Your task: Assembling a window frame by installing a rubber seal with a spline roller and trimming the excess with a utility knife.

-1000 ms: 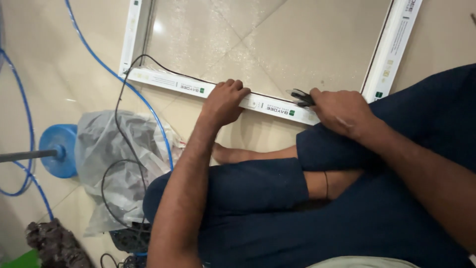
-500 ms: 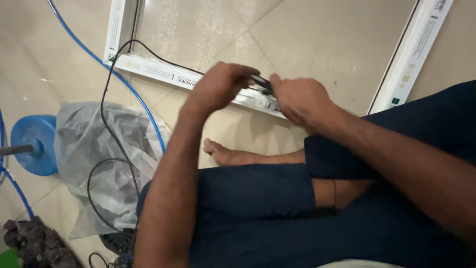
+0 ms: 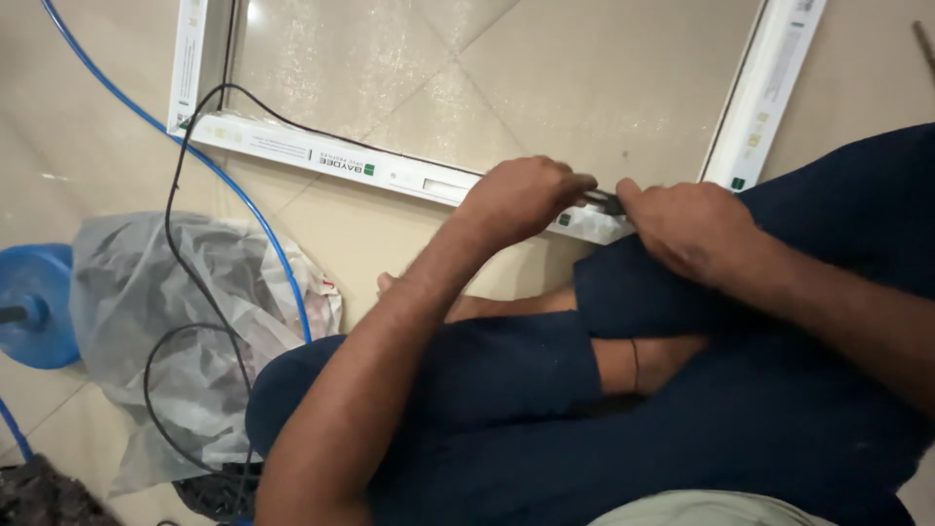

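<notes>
White plastic window frame (image 3: 390, 171) lies on the tiled floor, far of the knees. Left hand (image 3: 521, 200) and right hand (image 3: 687, 229), closer together than a second ago, both pinch what looks like a dark small tool (image 3: 606, 202) against its near rail

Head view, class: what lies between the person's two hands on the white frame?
In the head view, a small dark tool spans the gap between the left hand and right hand, over the white frame.
</notes>
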